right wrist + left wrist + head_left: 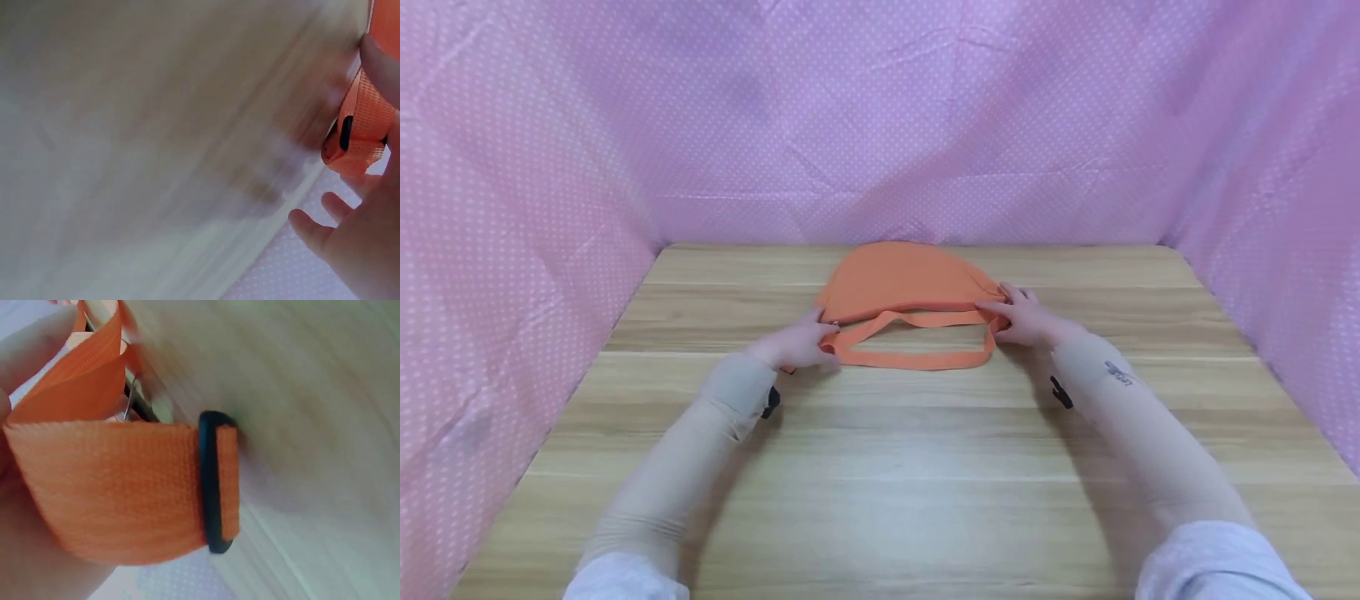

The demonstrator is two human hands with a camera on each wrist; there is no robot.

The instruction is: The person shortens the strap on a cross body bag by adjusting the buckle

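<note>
An orange waist bag point(902, 275) lies flat near the back of the table, curved side away from me, with a red-orange zipper along its near side. Its strap point(917, 361) forms a flat loop in front. At the bag's left end my left hand point(797, 342) holds the strap. A length of webbing point(125, 487) with a black slider point(215, 481) covers part of that hand in the left wrist view. My right hand point(1026, 318) grips the right end, thumb and fingers around bag and strap. Its lower fingers point(309, 228) stay spread off the fabric.
The wood-grain table point(887, 483) extends toward me and to both sides. Pink polka-dot cloth point(895, 117) hangs behind it and along the left and right sides. The bag's far edge lies close to the table's back edge.
</note>
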